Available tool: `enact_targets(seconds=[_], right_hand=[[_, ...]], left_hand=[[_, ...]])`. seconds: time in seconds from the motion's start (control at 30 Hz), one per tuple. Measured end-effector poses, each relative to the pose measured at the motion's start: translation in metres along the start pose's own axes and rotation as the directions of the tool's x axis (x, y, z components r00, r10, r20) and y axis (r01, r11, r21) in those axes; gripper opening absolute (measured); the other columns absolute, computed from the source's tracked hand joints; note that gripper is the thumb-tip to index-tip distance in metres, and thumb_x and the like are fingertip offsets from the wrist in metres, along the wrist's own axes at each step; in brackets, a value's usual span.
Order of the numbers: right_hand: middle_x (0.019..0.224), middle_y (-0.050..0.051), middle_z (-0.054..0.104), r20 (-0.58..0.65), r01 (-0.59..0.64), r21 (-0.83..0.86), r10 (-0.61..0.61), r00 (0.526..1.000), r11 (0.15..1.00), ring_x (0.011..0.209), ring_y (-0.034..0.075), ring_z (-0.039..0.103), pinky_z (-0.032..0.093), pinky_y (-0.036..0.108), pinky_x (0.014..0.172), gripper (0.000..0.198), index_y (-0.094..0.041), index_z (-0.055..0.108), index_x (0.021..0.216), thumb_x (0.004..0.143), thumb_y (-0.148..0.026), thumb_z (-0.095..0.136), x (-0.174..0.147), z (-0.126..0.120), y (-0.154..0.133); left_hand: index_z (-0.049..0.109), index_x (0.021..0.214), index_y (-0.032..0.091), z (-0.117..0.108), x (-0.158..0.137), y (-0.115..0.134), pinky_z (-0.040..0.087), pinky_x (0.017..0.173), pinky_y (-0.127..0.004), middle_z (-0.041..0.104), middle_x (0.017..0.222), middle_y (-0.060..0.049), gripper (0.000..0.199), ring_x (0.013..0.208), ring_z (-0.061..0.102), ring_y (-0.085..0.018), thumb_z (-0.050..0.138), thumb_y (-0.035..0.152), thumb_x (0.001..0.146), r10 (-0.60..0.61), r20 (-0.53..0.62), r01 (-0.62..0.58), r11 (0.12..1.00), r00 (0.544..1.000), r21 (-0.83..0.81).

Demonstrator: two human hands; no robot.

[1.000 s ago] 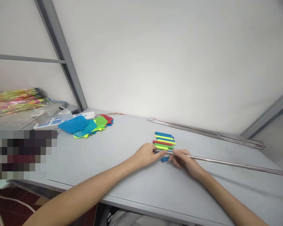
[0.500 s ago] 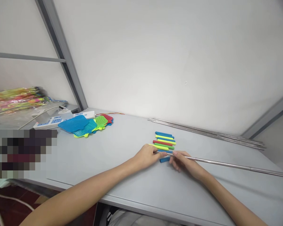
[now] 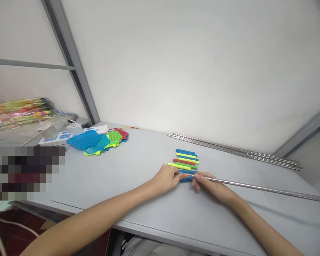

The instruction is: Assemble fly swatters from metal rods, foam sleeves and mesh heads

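Observation:
A long thin metal rod (image 3: 256, 187) slants across the right half of the table and leaves the picture at the right edge. My left hand (image 3: 166, 179) pinches its thin left end. Close beside it, my right hand (image 3: 209, 185) has thumb and fingers closed on the same rod. Just beyond my hands lies a row of coloured plastic handles: a yellow handle (image 3: 180, 166), a green handle (image 3: 188, 166), a red handle (image 3: 183, 162) and several blue and yellow ones. Two blue handles, one of them a blue handle (image 3: 186, 180), are partly hidden by my fingers.
Several metal rods (image 3: 234, 151) lie along the wall at the back right. Fly swatter heads (image 3: 96, 142) in blue, green, yellow and red overlap at the left, against a white power strip (image 3: 61, 138). Bagged colourful items (image 3: 21, 110) lie at the far left.
My right hand has shifted slightly left along the rod, closer to my left hand. My left hand keeps its pinch, and the handles lie as before.

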State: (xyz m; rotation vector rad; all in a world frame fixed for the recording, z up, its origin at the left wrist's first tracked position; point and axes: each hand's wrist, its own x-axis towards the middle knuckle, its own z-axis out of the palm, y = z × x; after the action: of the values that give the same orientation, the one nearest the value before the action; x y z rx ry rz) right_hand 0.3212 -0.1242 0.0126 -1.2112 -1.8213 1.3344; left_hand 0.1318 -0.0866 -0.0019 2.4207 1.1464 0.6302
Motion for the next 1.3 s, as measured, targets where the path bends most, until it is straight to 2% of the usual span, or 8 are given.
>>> enact_targets(seconds=[0.37, 0.53, 0.63, 0.83, 1.07, 1.3], right_hand=[[0.060, 0.002, 0.050, 0.005, -0.006, 0.011, 0.006, 1.000, 1.000, 0.064, 0.014, 0.047, 0.037, 0.026, 0.067, 0.038, -0.016, 0.056, 0.069, 0.080, -0.045, 0.034, -0.001, 0.001, 0.001], [0.059, 0.001, 0.049, 0.007, -0.005, 0.061, 0.004, 1.000, 0.998, 0.061, 0.013, 0.046, 0.037, 0.026, 0.065, 0.037, -0.015, 0.056, 0.069, 0.079, -0.044, 0.036, 0.001, 0.001, 0.003], [0.057, 0.001, 0.047, -0.002, -0.002, 0.102, 0.003, 1.000, 0.995, 0.058, 0.012, 0.044, 0.036, 0.026, 0.062, 0.037, -0.015, 0.055, 0.069, 0.079, -0.044, 0.036, 0.002, 0.002, 0.004], [0.053, 0.000, 0.044, -0.060, 0.009, 0.144, -0.001, 0.998, 0.990, 0.056, 0.011, 0.042, 0.034, 0.024, 0.059, 0.036, -0.014, 0.055, 0.063, 0.079, -0.041, 0.038, 0.003, 0.003, 0.006], [0.051, 0.000, 0.042, -0.091, 0.020, 0.192, -0.003, 0.996, 0.981, 0.052, 0.010, 0.039, 0.032, 0.024, 0.054, 0.037, -0.013, 0.056, 0.060, 0.079, -0.041, 0.039, 0.005, 0.003, 0.007], [0.051, 0.000, 0.041, -0.058, 0.050, 0.124, -0.043, 0.997, 0.991, 0.052, 0.010, 0.038, 0.033, 0.024, 0.054, 0.044, -0.014, 0.059, 0.072, 0.080, -0.047, 0.031, 0.005, 0.005, 0.005]], left_hand=[[0.053, 0.059, 0.015, 0.001, -0.002, 0.001, 0.028, 0.052, -0.021, 0.057, 0.060, -0.002, 0.033, 0.055, 0.046, -0.011, 0.034, 0.030, 0.081, 0.098, -0.016, -0.098, 0.995, 0.995, -0.001], [0.048, 0.052, 0.015, 0.003, 0.000, 0.000, 0.025, 0.047, -0.021, 0.047, 0.048, 0.000, 0.038, 0.046, 0.037, -0.009, 0.035, 0.037, 0.080, 0.029, -0.026, -0.029, 1.000, 0.999, -0.009], [0.048, 0.053, 0.015, 0.002, 0.002, 0.000, 0.022, 0.045, -0.021, 0.043, 0.045, 0.002, 0.040, 0.044, 0.034, -0.008, 0.035, 0.041, 0.079, 0.027, -0.013, -0.028, 0.999, 1.000, -0.031], [0.051, 0.058, 0.014, -0.001, 0.004, 0.001, 0.023, 0.046, -0.021, 0.045, 0.049, 0.001, 0.044, 0.046, 0.037, -0.009, 0.032, 0.048, 0.078, 0.041, 0.029, -0.040, 0.999, 0.999, -0.035], [0.053, 0.058, 0.014, -0.003, 0.004, 0.003, 0.025, 0.048, -0.022, 0.050, 0.051, -0.001, 0.050, 0.049, 0.042, -0.011, 0.030, 0.054, 0.076, 0.005, -0.001, -0.005, 1.000, 1.000, 0.027], [0.051, 0.052, 0.016, -0.008, 0.006, 0.005, 0.020, 0.046, -0.023, 0.044, 0.045, 0.000, 0.050, 0.045, 0.038, -0.010, 0.034, 0.058, 0.073, -0.023, -0.043, 0.029, 0.991, 0.999, 0.130]])
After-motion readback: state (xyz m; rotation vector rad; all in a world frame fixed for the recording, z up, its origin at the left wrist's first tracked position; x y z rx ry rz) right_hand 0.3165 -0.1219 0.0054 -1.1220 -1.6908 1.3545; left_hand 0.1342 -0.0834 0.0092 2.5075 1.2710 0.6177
